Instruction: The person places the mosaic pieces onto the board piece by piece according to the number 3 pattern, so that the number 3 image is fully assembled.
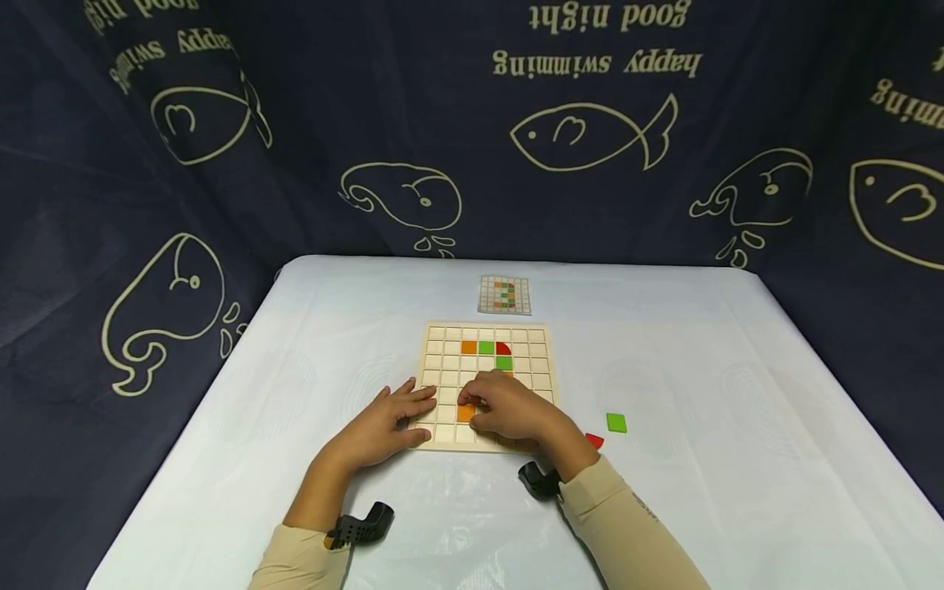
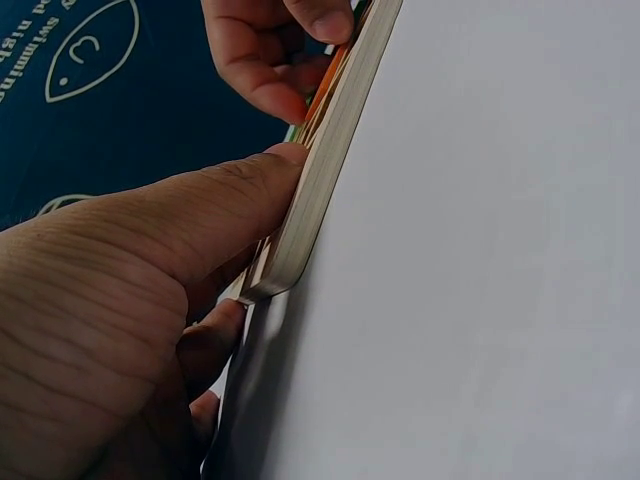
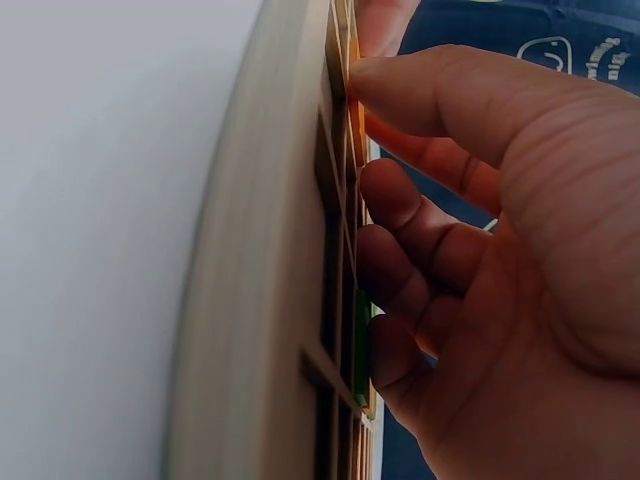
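A pale wooden grid board [image 1: 446,434] lies on the table. My right hand [image 1: 510,408] is over its lower middle, thumb and index finger pinching the edges of a square orange tile [image 1: 466,413] at a cell. In the right wrist view the thumb touches this orange tile [image 3: 357,110], with the other fingers curled beside the board. My left hand [image 1: 383,424] rests on the board's left edge, fingers spread; its thumb [image 2: 240,205] lies along the rim in the left wrist view. Further up the board sit another orange tile [image 1: 469,347], green tiles [image 1: 486,347] and a red quarter-round tile [image 1: 503,349].
Right of the board, a loose green tile [image 1: 616,422] and a red piece [image 1: 594,441], partly hidden by the right forearm, lie on the white tablecloth [image 1: 686,360]. A small pattern card [image 1: 505,295] lies behind the board. A dark printed curtain [image 1: 413,106] hangs around the table.
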Action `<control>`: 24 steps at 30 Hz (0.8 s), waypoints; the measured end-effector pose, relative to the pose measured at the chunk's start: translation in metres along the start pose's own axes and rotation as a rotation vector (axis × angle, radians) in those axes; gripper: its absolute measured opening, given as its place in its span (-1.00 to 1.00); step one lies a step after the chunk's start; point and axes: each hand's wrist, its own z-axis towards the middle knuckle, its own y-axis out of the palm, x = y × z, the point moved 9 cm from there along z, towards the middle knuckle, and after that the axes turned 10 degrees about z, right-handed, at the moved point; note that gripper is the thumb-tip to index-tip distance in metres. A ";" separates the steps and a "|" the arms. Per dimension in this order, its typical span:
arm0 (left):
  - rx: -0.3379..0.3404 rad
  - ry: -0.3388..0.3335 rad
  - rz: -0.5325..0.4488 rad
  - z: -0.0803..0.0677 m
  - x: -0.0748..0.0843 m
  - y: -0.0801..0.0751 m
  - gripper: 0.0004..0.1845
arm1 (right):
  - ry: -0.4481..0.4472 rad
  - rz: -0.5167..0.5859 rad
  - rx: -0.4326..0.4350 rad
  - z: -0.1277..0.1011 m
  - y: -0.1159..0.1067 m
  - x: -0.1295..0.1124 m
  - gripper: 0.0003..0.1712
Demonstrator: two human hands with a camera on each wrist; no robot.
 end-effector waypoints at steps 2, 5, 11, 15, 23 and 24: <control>-0.002 -0.001 0.000 0.000 0.000 0.000 -0.40 | 0.007 0.006 -0.003 0.000 0.000 0.000 -0.73; -0.007 -0.008 0.002 0.000 0.000 0.000 -0.39 | 0.026 0.033 -0.010 -0.001 -0.002 0.000 -0.72; -0.007 -0.003 -0.002 0.000 0.001 -0.001 -0.39 | 0.019 0.124 -0.007 -0.009 -0.017 -0.005 -0.66; -0.012 -0.004 -0.004 0.001 0.001 0.000 -0.39 | -0.011 0.136 0.013 -0.022 -0.033 -0.004 -0.66; -0.010 -0.005 -0.013 -0.001 0.001 0.002 -0.38 | 0.039 0.170 0.106 -0.066 -0.071 0.021 -0.66; -0.012 -0.007 -0.015 -0.001 0.000 0.002 -0.38 | 0.052 0.168 0.116 -0.073 -0.075 0.025 -0.66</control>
